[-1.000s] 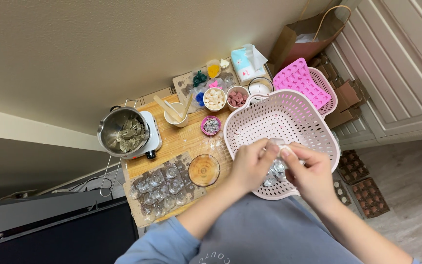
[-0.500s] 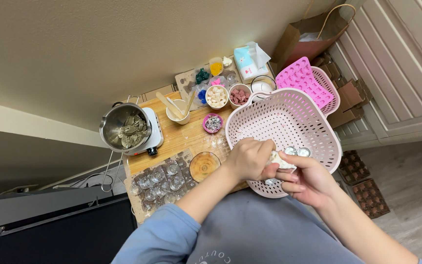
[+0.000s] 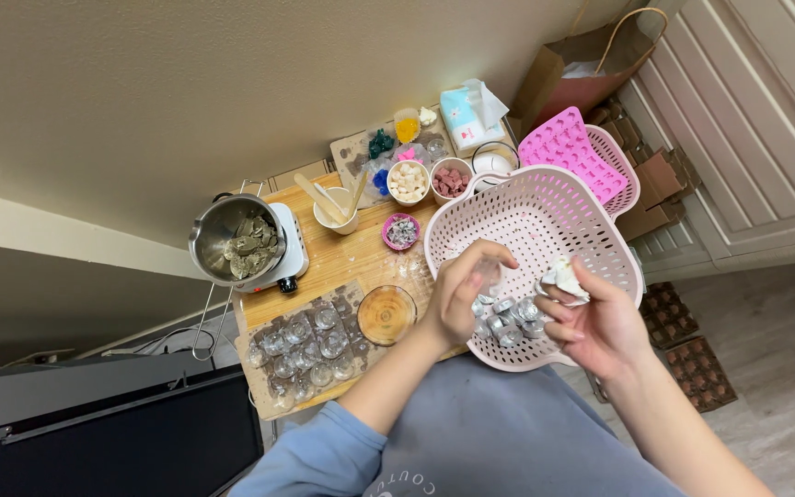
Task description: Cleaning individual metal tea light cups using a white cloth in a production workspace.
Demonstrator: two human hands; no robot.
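A pink perforated basket (image 3: pixel 545 212) sits on the right of a small wooden table (image 3: pixel 342 262). Several small clear cups (image 3: pixel 506 322) lie in its near corner. My left hand (image 3: pixel 465 293) hovers over the basket's near left rim, fingers closed around one small clear cup (image 3: pixel 488 272). To the right, my right hand (image 3: pixel 591 322) is raised above the basket rim and pinches a crumpled white tissue (image 3: pixel 565 279). The two hands are apart.
Left of the basket stand an amber-filled glass bowl (image 3: pixel 386 315), a sheet with several clear cups (image 3: pixel 305 345), and a metal pot of grey chunks (image 3: pixel 236 241) on a white hotplate. Small bowls, a pink mold (image 3: pixel 568 152), a tissue pack and a paper bag (image 3: pixel 581 64) line the back. Brown trays (image 3: pixel 692 359) lie on the floor.
My hands, joined over the basket a second ago, have separated. The right hand has drawn back to the right with the tissue; the left keeps the cup.
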